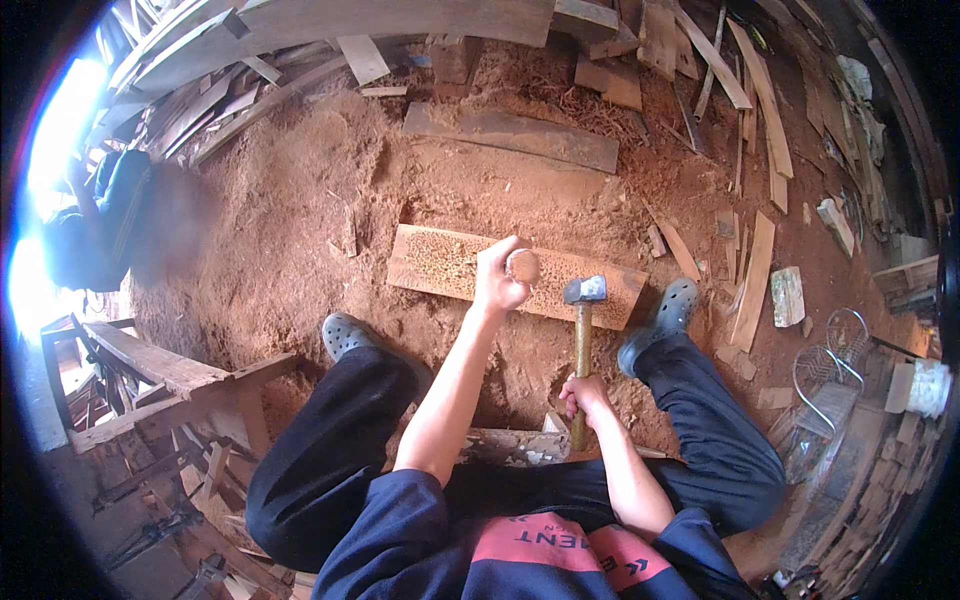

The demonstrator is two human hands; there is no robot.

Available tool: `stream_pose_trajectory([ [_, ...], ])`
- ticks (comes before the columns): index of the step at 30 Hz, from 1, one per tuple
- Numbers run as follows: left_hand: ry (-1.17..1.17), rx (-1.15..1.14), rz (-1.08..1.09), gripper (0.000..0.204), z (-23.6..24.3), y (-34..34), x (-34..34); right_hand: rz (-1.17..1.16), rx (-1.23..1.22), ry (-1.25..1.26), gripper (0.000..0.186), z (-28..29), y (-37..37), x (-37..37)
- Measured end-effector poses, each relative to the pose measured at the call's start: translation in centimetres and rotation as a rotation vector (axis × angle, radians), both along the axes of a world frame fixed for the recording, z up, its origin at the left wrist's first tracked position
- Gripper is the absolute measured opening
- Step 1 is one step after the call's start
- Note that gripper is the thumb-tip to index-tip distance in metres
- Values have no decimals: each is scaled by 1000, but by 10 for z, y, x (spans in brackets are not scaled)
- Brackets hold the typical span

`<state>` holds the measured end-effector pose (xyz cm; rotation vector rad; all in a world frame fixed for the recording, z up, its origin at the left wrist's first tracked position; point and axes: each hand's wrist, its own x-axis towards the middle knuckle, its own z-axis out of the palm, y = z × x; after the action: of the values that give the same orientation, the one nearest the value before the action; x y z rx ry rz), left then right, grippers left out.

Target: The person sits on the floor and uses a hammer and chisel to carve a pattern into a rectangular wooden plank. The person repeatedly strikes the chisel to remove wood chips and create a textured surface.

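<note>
My left hand (498, 275) is closed around an upright wooden cylinder (523, 266), like a tool handle, over a board (430, 255) pitted with many small holes; its lower end is hidden. My right hand (584, 398) grips the long yellowish handle of a hammer (585, 291), whose metal head is over the board's right part. The board lies on reddish, dusty ground beyond my clog-clad feet. A pale log (502, 448) lies just in front of my lap.
Planks (510, 135) and scrap wood (760, 270) lie at the back and right. A wire frame (830, 370) is at lower right. A wooden frame (150, 355) stands at left, below a blurred dark fabric shape (105, 225), too unclear to identify, against glare.
</note>
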<state>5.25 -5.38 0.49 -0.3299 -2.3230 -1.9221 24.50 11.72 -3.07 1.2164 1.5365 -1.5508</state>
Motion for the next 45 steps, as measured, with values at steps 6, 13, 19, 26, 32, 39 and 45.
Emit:
stream_pose_trajectory([
  [6,-63,-1,-78,21,-22,-1,3,22,-16,27,9,0,0,4],
  [13,-70,11,-73,21,-29,2,3,37,151,186,9,22,-4,2],
  [19,-63,112,49,21,-28,-13,-5,-40,34,336,11,63,-7,-1],
  [26,-28,76,71,19,-29,-15,-5,281,235,629,17,98,-14,-20],
  [32,-73,70,10,20,-23,-14,0,541,508,509,20,120,-39,-39],
  [39,-82,50,-19,21,-23,-10,-1,440,379,456,20,106,-29,-30],
  [45,-47,18,-14,18,-27,-7,0,75,-3,649,20,150,-34,-37],
])
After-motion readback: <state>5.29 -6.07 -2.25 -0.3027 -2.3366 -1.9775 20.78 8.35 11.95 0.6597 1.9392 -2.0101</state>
